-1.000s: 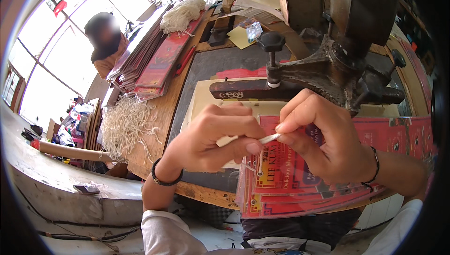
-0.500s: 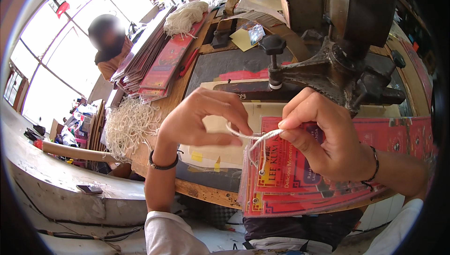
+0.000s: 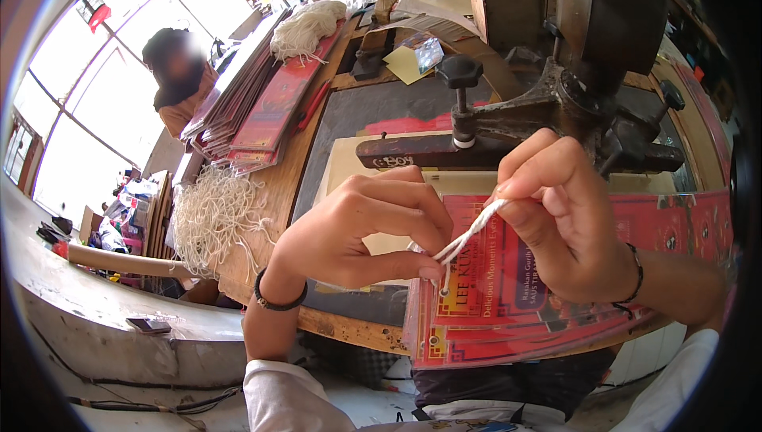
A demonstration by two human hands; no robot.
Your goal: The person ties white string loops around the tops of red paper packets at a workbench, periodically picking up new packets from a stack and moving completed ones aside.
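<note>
A white cord (image 3: 470, 235) runs slantwise between my two hands, with two strands side by side along part of it. My left hand (image 3: 373, 230) pinches its lower part between thumb and fingers. Higher up and to the right, my right hand (image 3: 556, 222) grips the cord between thumb and forefinger. Both hands hover over a stack of red printed sheets (image 3: 508, 345) with a clear glossy covering and metal-ringed holes along the left edge. From the left hand the cord hangs close to one of these holes; whether it passes through, I cannot tell.
A heavy metal press (image 3: 571, 91) with black knobs stands beyond my hands. On the left lies a heap of loose white cords (image 3: 210, 218). Behind it, more red sheets (image 3: 270, 115) carry a bundle of white cord (image 3: 309, 29). Another person (image 3: 178, 79) is at far left.
My left hand has moved right and closed on the cord, which it held loosely before. My right hand has shifted slightly right, and the cord now slants upward between them.
</note>
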